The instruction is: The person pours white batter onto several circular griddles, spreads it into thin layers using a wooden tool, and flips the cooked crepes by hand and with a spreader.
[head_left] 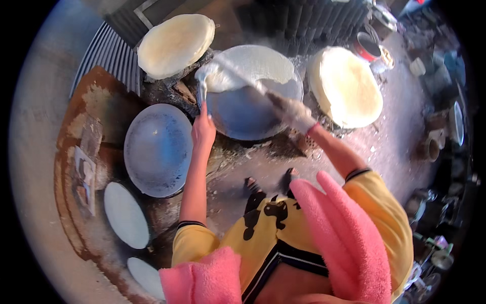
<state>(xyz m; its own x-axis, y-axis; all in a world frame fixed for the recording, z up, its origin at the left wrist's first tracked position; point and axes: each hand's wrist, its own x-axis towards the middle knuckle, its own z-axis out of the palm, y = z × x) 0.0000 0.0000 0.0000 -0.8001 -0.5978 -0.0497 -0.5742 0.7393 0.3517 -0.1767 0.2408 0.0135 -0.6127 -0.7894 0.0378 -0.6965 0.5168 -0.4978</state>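
My left hand (203, 130) is closed round the slim handle of a utensil (202, 91), whose far end is coated in white batter. In my right hand, wearing a pale work glove (298, 114), is a long flat stick (238, 75) smeared by motion; it slants up and left over the middle griddle. This round dark griddle (238, 119) has a bare near half. Across its far part spreads a layer of whitish batter (266, 65), thicker at the left near the utensil's end.
Stacks of round pale flatbreads stand at the back left (177, 46) and right (348, 87). A second round griddle (158, 150) lies left of my left forearm. Pale discs (126, 215) rest below it. A red-rimmed pot (368, 46) is at the back right; corrugated sheet (109, 58) stands behind left.
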